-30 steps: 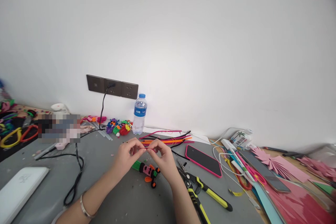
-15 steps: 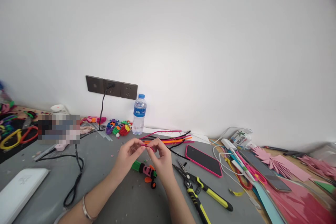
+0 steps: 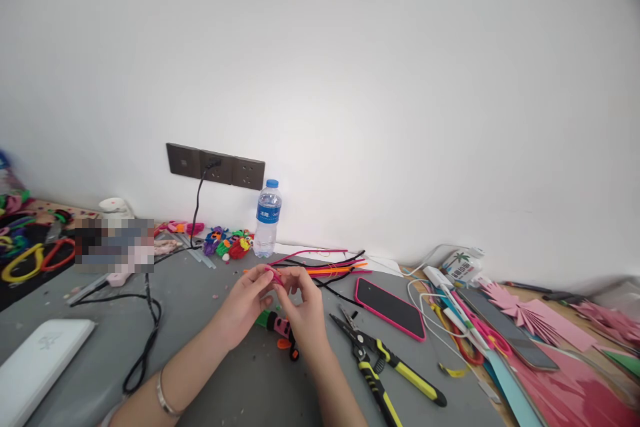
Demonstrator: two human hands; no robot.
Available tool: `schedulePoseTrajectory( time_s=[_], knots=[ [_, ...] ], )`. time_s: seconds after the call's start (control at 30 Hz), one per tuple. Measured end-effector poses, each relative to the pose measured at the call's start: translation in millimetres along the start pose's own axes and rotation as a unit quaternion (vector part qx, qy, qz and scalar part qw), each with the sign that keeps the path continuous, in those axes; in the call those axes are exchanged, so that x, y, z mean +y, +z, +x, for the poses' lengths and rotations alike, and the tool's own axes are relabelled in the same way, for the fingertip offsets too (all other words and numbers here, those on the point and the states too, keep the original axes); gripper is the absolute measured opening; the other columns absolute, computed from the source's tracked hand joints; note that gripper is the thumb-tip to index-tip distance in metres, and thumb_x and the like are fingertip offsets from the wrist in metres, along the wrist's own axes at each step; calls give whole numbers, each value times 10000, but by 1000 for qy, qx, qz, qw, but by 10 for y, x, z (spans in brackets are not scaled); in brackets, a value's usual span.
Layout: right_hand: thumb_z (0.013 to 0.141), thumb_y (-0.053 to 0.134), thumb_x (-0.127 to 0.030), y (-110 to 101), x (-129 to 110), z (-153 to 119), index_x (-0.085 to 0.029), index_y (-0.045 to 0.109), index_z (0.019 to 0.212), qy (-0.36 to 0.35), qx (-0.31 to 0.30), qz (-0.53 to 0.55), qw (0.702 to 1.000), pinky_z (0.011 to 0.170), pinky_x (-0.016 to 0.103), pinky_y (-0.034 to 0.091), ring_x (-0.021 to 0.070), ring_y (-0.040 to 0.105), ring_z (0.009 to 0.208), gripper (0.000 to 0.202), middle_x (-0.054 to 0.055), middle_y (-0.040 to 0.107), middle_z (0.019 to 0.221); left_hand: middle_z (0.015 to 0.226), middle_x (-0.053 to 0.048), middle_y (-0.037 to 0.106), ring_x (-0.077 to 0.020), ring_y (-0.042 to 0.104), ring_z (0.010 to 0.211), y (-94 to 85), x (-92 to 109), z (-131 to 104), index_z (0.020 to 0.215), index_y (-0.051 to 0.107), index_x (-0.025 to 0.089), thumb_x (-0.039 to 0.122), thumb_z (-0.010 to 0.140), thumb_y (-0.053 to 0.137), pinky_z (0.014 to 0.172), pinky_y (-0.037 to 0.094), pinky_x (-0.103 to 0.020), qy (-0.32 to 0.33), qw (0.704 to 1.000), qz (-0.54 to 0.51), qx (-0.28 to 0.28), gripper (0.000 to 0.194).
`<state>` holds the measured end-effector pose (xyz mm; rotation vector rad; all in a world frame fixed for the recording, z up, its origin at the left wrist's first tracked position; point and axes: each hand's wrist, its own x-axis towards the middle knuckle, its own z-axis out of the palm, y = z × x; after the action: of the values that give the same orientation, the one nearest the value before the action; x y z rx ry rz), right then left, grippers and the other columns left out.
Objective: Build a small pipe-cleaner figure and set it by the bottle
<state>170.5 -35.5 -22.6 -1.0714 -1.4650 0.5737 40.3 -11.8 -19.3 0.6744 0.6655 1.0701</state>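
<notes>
My left hand (image 3: 246,303) and my right hand (image 3: 304,303) meet above the grey table mat. Between their fingertips they pinch a small pink piece (image 3: 274,275), mostly hidden by the fingers. Below and partly behind my right hand lies a green, pink and black fuzzy figure (image 3: 281,327) with orange parts. Pink, orange and black pipe cleaners (image 3: 330,269) lie just beyond the hands. To the right of my right hand are pliers (image 3: 373,360) with black and yellow handles, their jaws pointing up and left.
A water bottle (image 3: 268,220) stands by the wall, beside small colourful fuzzy figures (image 3: 227,243). A pink-edged phone (image 3: 390,308) lies right of the hands. A white box (image 3: 43,360) and black cable (image 3: 145,347) are at left, pink sheets (image 3: 580,380) at right.
The fingers have shifted around the pink piece, and more of it shows now. My left hand has tilted slightly. The camera view has moved a little.
</notes>
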Motion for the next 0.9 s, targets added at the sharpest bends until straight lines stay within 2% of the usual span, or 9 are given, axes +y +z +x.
schedulePoseTrajectory(
  time_s=[0.07, 0.2, 0.43, 0.57, 0.77, 0.9],
  knots=[
    [810, 582, -164, 2, 12, 1, -211, 596, 874, 6, 6, -4, 1000, 609, 264, 409, 146, 502, 653, 81, -10, 590, 734, 784, 15, 600, -104, 537, 710, -3, 9, 5, 783, 631, 187, 358, 701, 791, 599, 421, -209, -1, 1000, -10, -5, 248],
    [821, 549, -169, -2, 40, 5, -206, 578, 796, 2, 0, -14, 1000, 601, 263, 399, 145, 493, 642, 53, -8, 579, 716, 735, 29, 575, -82, 518, 658, -10, 19, 14, 783, 627, 177, 340, 664, 823, 562, 415, -189, 1, 1000, -21, 20, 281],
    [815, 551, -157, 8, 44, 2, -200, 583, 805, 12, -8, -2, 1000, 608, 260, 395, 143, 490, 649, 55, -1, 588, 730, 697, 62, 533, -50, 460, 573, -27, 12, 39, 806, 600, 179, 325, 640, 838, 529, 397, -178, 4, 999, -25, 36, 324],
    [831, 569, -194, 2, 27, 11, -195, 588, 857, 23, 5, 57, 998, 622, 263, 405, 144, 503, 666, 32, 4, 581, 752, 679, 74, 504, -43, 416, 538, -28, 11, 35, 842, 570, 188, 304, 637, 842, 511, 368, -177, 29, 998, -9, 47, 360],
    [854, 602, -280, -21, 40, 21, -201, 581, 897, 50, 31, 154, 986, 642, 271, 427, 147, 507, 698, 92, 14, 563, 794, 673, 70, 514, -60, 378, 537, 50, 55, -15, 848, 483, 209, 335, 632, 835, 491, 305, -182, 44, 996, 58, 46, 432],
    [856, 609, -312, -40, 32, 31, -207, 576, 895, 50, 34, 178, 982, 648, 276, 432, 148, 507, 704, 116, 14, 553, 804, 659, 75, 511, -71, 386, 561, 65, 77, -44, 836, 451, 216, 350, 667, 799, 517, 295, -181, 57, 989, 133, 31, 409]
  ],
)
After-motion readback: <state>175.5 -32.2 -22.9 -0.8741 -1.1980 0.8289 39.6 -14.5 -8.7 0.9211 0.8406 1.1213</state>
